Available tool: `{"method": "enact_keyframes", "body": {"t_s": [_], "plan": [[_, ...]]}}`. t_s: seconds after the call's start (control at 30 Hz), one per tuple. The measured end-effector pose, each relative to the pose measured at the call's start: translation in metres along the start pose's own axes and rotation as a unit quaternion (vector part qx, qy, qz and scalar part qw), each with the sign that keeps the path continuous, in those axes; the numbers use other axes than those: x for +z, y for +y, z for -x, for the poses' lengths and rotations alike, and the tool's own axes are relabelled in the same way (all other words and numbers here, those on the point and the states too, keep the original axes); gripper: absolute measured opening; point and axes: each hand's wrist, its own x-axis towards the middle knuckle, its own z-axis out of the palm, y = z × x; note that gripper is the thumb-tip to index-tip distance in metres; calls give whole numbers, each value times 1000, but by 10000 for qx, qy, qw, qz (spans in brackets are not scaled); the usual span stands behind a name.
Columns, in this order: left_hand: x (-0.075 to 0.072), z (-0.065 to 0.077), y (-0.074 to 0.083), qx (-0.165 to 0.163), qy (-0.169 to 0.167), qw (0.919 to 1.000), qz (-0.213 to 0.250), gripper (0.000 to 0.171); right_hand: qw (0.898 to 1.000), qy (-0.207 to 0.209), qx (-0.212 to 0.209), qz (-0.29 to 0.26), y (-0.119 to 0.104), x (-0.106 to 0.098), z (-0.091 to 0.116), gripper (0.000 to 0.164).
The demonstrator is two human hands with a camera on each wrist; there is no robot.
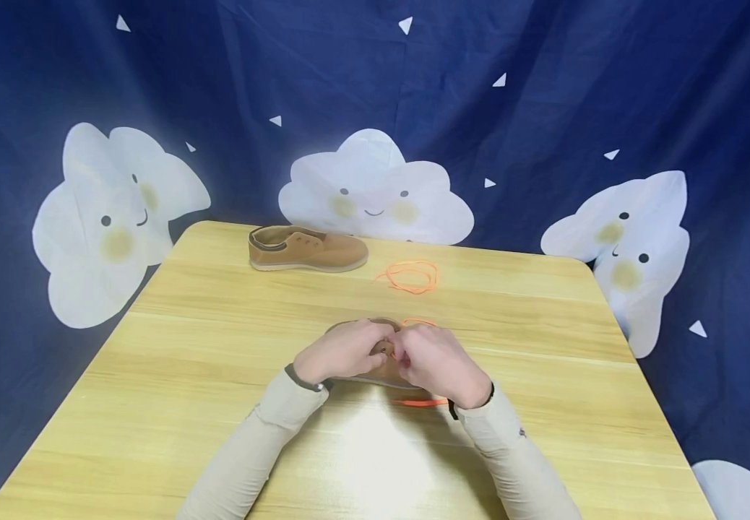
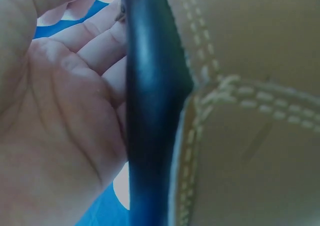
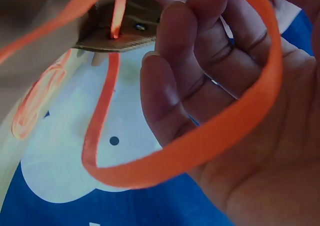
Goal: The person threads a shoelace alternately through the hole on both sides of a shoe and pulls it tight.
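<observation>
A brown shoe sits on the table under both hands, partly hidden by them. My left hand grips its upper by the eyelets. In the left wrist view, fingers reach behind the dark collar lining, beside tan leather with pale double stitching. My right hand pinches an orange shoelace close over the shoe; the pinch point is hidden in the head view. In the right wrist view the flat lace loops across the palm, and a stretch of lace passes through an eyelet.
A second brown shoe, without a lace, stands at the table's back edge. Right of it lies a coiled orange shoelace. The wooden table meets a dark blue curtain with printed clouds.
</observation>
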Motion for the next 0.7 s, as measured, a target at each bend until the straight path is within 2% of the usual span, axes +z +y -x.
{"method": "enact_keyframes", "body": {"t_s": [0.17, 0.4, 0.47, 0.53, 0.6, 0.7], "plan": [[1, 0, 0, -65, -16, 10000, 38, 15, 10000, 46, 1, 66, -1, 8, -3, 46], [1, -1, -4, -102, -135, 9988, 462, 11, 9999, -55, -10, -129, -2, 11, -5, 46], [1, -2, -6, -78, -181, 9979, 623, 9, 9992, -215, -54, -336, 0, 9, -4, 45], [1, -3, -7, -66, -216, 9968, 763, 9, 9966, -456, -129, -668, 3, 4, -4, 39], [0, -5, -8, -60, -272, 9954, 920, 14, 9913, -649, -244, -1120, 11, -2, -3, 25], [0, -6, -9, -137, -301, 9935, 1092, 25, 9834, -580, -264, -1698, 29, -13, 1, 4]]}}
